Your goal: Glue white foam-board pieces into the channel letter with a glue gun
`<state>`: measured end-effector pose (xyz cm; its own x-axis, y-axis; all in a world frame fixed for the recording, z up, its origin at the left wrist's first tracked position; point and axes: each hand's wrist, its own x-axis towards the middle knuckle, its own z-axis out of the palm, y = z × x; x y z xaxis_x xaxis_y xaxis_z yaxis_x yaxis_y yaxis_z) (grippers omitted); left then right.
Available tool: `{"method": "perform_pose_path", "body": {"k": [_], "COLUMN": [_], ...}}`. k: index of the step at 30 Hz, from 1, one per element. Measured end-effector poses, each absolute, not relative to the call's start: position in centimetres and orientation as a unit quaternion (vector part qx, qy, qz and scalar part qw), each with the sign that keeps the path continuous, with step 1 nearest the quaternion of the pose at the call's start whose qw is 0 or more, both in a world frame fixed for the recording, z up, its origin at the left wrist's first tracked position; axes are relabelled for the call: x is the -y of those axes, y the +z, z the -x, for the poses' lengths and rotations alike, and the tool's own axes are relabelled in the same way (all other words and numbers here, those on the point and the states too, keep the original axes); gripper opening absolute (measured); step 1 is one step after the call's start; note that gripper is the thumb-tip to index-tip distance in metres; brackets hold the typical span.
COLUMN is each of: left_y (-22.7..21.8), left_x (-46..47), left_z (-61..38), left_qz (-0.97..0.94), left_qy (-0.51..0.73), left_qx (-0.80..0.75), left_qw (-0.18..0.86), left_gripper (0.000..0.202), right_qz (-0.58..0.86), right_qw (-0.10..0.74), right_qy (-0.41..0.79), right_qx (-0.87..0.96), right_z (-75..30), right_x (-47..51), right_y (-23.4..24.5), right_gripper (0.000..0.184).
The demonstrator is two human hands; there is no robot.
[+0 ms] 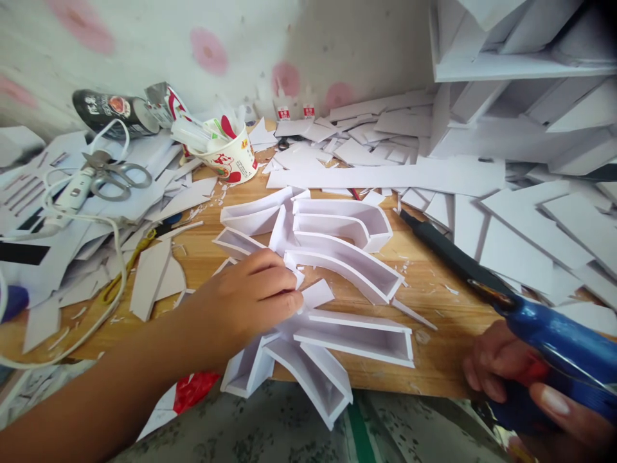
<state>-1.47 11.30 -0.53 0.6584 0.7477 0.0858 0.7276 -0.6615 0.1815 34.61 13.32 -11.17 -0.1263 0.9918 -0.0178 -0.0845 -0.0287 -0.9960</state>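
Head view: the left hand (245, 302) is pressed flat, fingers together, on a white foam-board channel structure (337, 257) that sits on the wooden worktop (434, 360), not gripping anything. The right hand (511, 379) has its grip closed around a blue hot glue gun (554, 334), nozzle aimed up-left, just right of the structure. Steel scissors (113, 172) lie well off, beyond the left hand.

Your left hand (245, 299) is resting on the white foam-board channel letter (332, 270) mid-table; your right hand (520, 379) is gripping the blue glue gun (554, 334) near right; steel scissors (113, 172) are lying far left.
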Motion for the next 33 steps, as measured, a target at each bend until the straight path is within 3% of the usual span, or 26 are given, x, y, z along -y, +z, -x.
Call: {"method": "perform_pose_path", "body": {"k": [6,12,22,33], "left_y": [-0.8,-1.2,-1.5,-0.6], "left_x": [-11.3,-11.3,-11.4,-12.6], "left_z": [1.3,1.4,1.1,1.6], "left_qz": [-0.903,-0.900,-0.888,-0.899], "left_qy": [0.101,0.130,0.157,0.060], "left_qx": [-0.414,-0.412,-0.428,-0.410], "left_qw": [0.064,0.058,0.061,0.141], "left_gripper": [0.021,0.024,0.027,0.027], "right_qz": [0.393,0.432,0.421,0.404], "right_qw": [0.480,0.445,0.470,0.465], "right_qy": [0.576,0.597,0.565,0.596], "right_qx": [0.532,0.509,0.531,0.515], "right_z": [-34.2,-34.3,-32.8,-33.4], "right_x": [-12.9,-12.0,-12.4,-11.8], "right_y": [-10.4,-9.4,-7.8,-8.9], "right_gripper": [0.014,0.014,0.009,0.013]}}
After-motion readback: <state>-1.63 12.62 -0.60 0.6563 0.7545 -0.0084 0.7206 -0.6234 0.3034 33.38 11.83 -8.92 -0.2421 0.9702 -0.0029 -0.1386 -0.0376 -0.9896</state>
